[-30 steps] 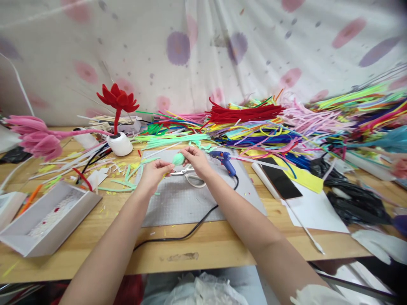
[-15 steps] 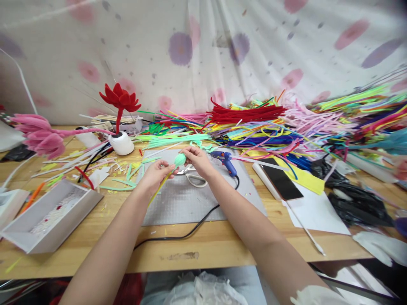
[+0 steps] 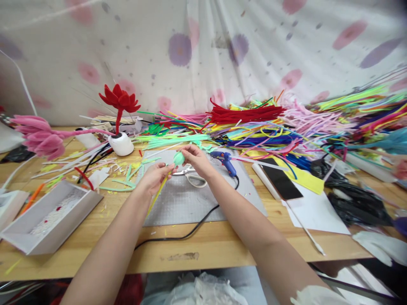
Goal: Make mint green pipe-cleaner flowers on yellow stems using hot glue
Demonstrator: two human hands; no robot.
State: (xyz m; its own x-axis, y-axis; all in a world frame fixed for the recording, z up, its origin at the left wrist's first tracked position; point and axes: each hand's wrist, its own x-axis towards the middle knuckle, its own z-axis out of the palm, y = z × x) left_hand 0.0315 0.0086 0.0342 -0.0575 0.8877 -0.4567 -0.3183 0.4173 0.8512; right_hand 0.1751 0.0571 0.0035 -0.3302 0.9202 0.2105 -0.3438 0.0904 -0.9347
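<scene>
Between my two hands is a mint-green fuzzy bud (image 3: 179,159), with a thin yellow stem (image 3: 156,198) running down from it toward me. My left hand (image 3: 157,178) is closed around the top of the stem, just under the bud. The fingertips of my right hand (image 3: 194,159) pinch the bud from its right side. Behind and below the hands, white-handled scissors (image 3: 195,180) lie on a grey cutting mat (image 3: 187,207), partly covered by my fingers. A blue hot glue gun (image 3: 226,161) rests on the mat right of my right hand.
A red pipe-cleaner flower (image 3: 119,99) stands in a white pot (image 3: 121,145). Bundles of coloured pipe cleaners (image 3: 248,113) line the back. At right lie a phone (image 3: 282,180) and black plastic (image 3: 359,207); at left, a grey box (image 3: 47,228). The glue gun's black cord (image 3: 190,233) crosses the table.
Both hands and the bud have shifted very slightly left. My right fingers have moved a little on the bud, and the yellow stem hangs slightly steeper.
</scene>
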